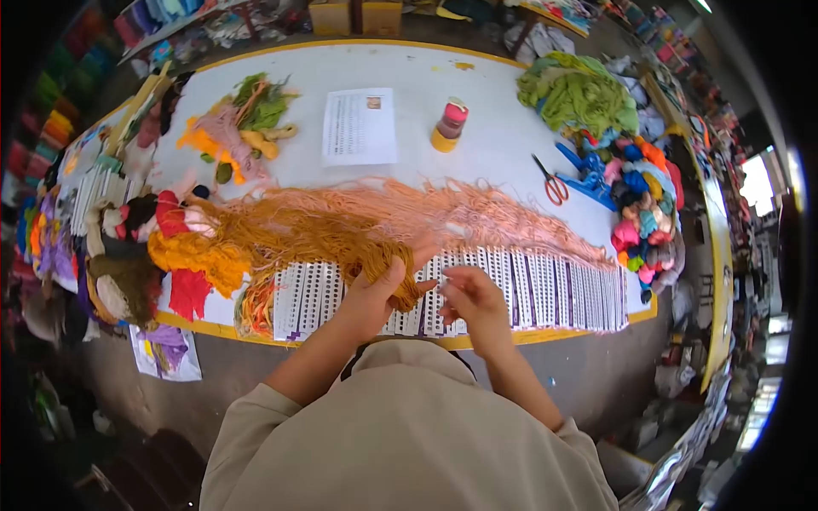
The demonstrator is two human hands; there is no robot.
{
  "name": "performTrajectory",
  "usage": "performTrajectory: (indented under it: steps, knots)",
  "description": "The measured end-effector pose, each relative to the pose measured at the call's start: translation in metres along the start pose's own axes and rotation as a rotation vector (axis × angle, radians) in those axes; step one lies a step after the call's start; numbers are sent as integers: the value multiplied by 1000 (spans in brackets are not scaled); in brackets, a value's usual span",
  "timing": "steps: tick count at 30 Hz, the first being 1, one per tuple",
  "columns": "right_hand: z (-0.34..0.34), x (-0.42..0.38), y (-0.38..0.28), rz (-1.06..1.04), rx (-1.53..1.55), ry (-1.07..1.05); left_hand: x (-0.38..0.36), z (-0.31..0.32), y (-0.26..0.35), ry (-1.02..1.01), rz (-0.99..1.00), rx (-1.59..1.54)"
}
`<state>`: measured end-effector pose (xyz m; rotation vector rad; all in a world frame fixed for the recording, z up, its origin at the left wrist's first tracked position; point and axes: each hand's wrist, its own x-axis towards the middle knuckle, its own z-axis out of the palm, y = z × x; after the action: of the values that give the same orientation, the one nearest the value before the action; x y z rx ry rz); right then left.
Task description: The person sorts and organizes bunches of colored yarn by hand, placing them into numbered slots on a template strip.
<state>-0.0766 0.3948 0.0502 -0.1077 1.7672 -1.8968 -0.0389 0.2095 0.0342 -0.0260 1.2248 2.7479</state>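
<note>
My left hand (375, 294) is wrapped round one end of a bundle of golden-brown yarn (307, 230), which trails away to the left over the table. Just right of it, my right hand (469, 302) is raised with its fingers bent; its thumb and forefinger are near each other, and whether a thread lies between them is too small to tell. Beyond both hands, long pink yarn (503, 213) stretches across the table. Under and beside the hands lies a row of white cards with punched holes (545, 289).
On the white table (281, 68) are a printed sheet (360, 128), a thread cone (449, 125), red-handled scissors (554, 187), blue clips (588, 177), green yarn (579, 94) and coloured yarn balls (648, 204). Orange yarn (200, 260) is at the left.
</note>
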Motion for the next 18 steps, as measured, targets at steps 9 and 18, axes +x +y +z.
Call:
performTrajectory:
  steps: [9, 18]
  knots:
    - [61, 15, 1, 47, 269, 6, -16, -14, 14, 160, 89, 218]
    - [53, 27, -4, -29, 253, 27, 0, -7, 22, 134, 6, 38]
